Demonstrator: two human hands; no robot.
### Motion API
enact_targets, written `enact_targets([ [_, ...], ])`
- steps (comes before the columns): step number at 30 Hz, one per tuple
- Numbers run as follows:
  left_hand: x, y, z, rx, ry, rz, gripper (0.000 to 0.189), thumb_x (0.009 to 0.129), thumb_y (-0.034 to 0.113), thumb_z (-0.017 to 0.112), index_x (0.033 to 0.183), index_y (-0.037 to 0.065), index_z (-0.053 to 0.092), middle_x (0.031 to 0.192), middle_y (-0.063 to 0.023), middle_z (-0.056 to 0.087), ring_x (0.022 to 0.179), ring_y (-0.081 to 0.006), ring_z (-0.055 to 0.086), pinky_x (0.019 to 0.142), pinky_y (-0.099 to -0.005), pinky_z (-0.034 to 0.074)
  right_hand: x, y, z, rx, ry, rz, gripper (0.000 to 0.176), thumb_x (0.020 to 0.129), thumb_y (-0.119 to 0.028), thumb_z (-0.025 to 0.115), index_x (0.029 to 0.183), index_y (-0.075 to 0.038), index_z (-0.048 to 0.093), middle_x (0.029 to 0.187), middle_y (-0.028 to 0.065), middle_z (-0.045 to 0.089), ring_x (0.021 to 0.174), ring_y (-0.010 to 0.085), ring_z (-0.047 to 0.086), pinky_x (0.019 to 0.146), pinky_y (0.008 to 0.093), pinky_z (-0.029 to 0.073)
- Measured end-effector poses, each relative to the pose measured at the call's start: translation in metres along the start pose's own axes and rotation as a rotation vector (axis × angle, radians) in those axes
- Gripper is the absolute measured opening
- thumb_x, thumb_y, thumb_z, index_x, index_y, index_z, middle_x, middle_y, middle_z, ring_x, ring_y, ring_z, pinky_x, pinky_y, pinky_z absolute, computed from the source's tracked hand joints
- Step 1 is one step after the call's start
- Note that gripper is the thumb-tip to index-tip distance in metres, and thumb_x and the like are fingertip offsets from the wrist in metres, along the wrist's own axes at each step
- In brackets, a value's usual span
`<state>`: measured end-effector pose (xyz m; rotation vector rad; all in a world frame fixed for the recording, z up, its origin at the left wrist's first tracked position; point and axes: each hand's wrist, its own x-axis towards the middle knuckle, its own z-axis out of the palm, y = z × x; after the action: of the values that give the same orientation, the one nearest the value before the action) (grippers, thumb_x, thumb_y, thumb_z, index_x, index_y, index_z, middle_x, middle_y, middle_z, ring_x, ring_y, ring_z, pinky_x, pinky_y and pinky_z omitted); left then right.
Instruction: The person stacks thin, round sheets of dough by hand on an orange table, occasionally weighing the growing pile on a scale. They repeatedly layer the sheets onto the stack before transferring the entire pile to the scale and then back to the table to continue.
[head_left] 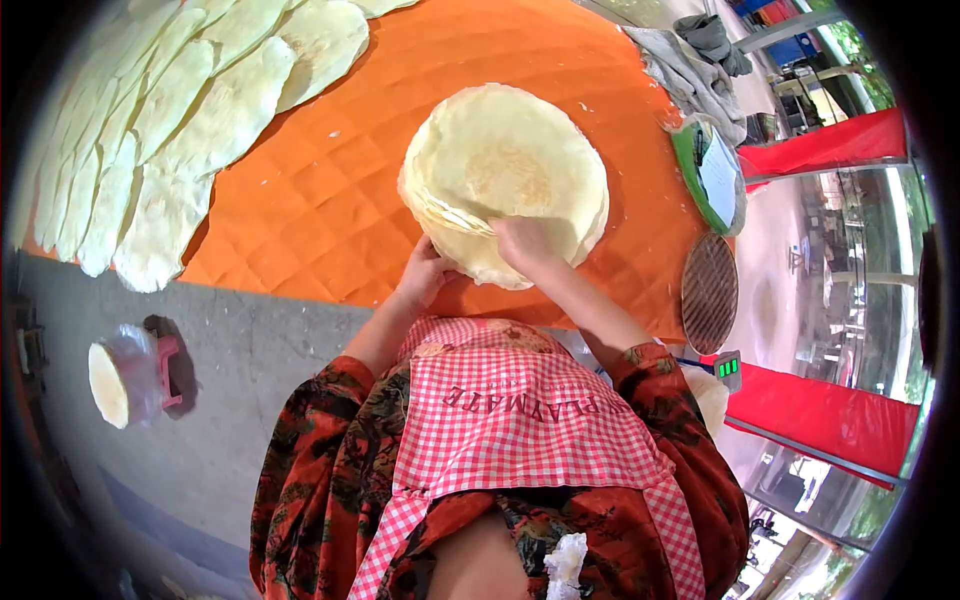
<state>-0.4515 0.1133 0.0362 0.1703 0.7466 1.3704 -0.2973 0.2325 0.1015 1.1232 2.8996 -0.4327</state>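
A stack of round, pale flatbreads (510,150) lies on an orange cloth (330,190) in front of me. My left hand (428,272) is at the near left edge of the stack, its fingers partly hidden by the bread rim. Over the lower middle of the stack, my right hand (524,243) has its fingers closed at the end of some folded, layered bread edges. Those edges curve along the left side of the stack. The top bread shows light brown spots at its middle.
Many overlapping flatbreads (240,100) cover the far left of the cloth. Grey cloths (690,80), a green-rimmed item (705,175) and a round woven tray (709,290) line the right edge. A small pink stool (168,372) with bagged bread (108,386) stands on the floor at left.
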Motion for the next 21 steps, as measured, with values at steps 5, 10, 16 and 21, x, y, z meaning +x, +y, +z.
enact_targets([
  [5, 0.006, -0.006, 0.0, -0.044, 0.142, -0.012, 0.056, 0.08, -0.012, 0.046, 0.132, 0.006, 0.035, 0.122, -0.0153, 0.051, 0.107, -0.0342, 0.058, 0.085, -0.0467, 0.056, 0.006, -0.001, -0.037, -0.024, -0.048, 0.063, 0.019, 0.086, -0.006, 0.046, 0.085, 0.0, 0.064, 0.074, 0.0205, 0.063, 0.068, 0.0344, 0.064, 0.061, 0.0452, 0.05],
  [10, 0.007, -0.013, 0.0, 0.009, 0.13, 0.026, 0.051, 0.082, -0.009, 0.047, 0.13, 0.004, 0.037, 0.123, -0.0154, 0.051, 0.105, -0.0322, 0.059, 0.084, -0.0459, 0.056, 0.004, -0.02, -0.029, -0.107, -0.086, 0.025, 0.022, 0.088, -0.019, 0.053, 0.092, 0.0, 0.063, 0.083, 0.022, 0.063, 0.073, 0.0311, 0.064, 0.062, 0.0419, 0.05],
  [16, 0.012, -0.019, -0.005, 0.05, 0.172, 0.038, 0.044, 0.088, 0.0, 0.053, 0.129, 0.005, 0.039, 0.121, -0.013, 0.054, 0.104, -0.0286, 0.06, 0.083, -0.0423, 0.056, -0.013, -0.036, 0.014, -0.103, -0.01, 0.022, 0.061, 0.08, -0.028, 0.067, 0.128, 0.0, 0.044, 0.106, 0.0223, 0.059, 0.086, 0.0327, 0.061, 0.069, 0.0422, 0.051],
  [21, 0.015, -0.02, 0.006, 0.116, 0.242, 0.047, 0.043, 0.089, 0.004, 0.058, 0.129, 0.006, 0.04, 0.12, -0.0116, 0.056, 0.103, -0.0262, 0.06, 0.078, -0.0396, 0.057, -0.011, -0.025, 0.028, -0.107, 0.097, 0.028, 0.035, 0.084, -0.015, 0.055, 0.116, -0.002, 0.056, 0.095, 0.0211, 0.062, 0.082, 0.0344, 0.063, 0.069, 0.0438, 0.05],
])
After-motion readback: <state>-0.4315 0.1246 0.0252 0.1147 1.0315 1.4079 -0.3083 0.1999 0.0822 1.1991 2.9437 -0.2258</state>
